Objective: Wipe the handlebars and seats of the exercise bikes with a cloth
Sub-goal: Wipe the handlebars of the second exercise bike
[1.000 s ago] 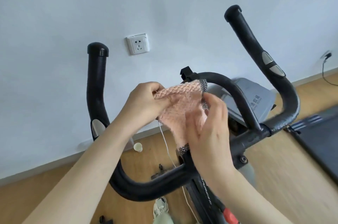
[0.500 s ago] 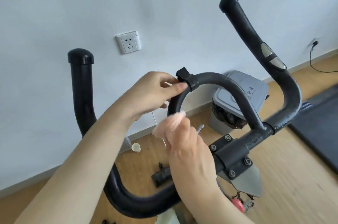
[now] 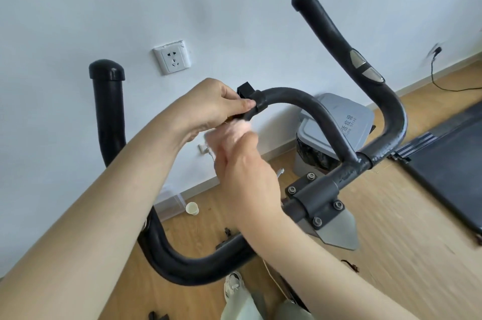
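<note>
The exercise bike's black handlebars (image 3: pixel 375 100) fill the view, with two upright horns and a curved inner loop (image 3: pixel 307 103) in the middle. My left hand (image 3: pixel 211 105) grips the left end of that loop near a small black clip (image 3: pixel 245 88). Just below it, my right hand (image 3: pixel 242 176) is closed around a bunched pink cloth (image 3: pixel 234 131), which pokes out above my fingers and touches the loop's underside. The bike's seat is out of view.
A grey lidded bin (image 3: pixel 336 131) stands against the white wall behind the bars. A treadmill deck (image 3: pixel 448 163) lies on the wood floor at right. A paper cup (image 3: pixel 192 208) and small parts lie on the floor below. A wall socket (image 3: pixel 172 57) is at upper left.
The cloth, spread between both hands over the loop a second ago, is now bunched in my right hand. My left hand has shifted onto the loop's left end, and the right hand rose toward it.
</note>
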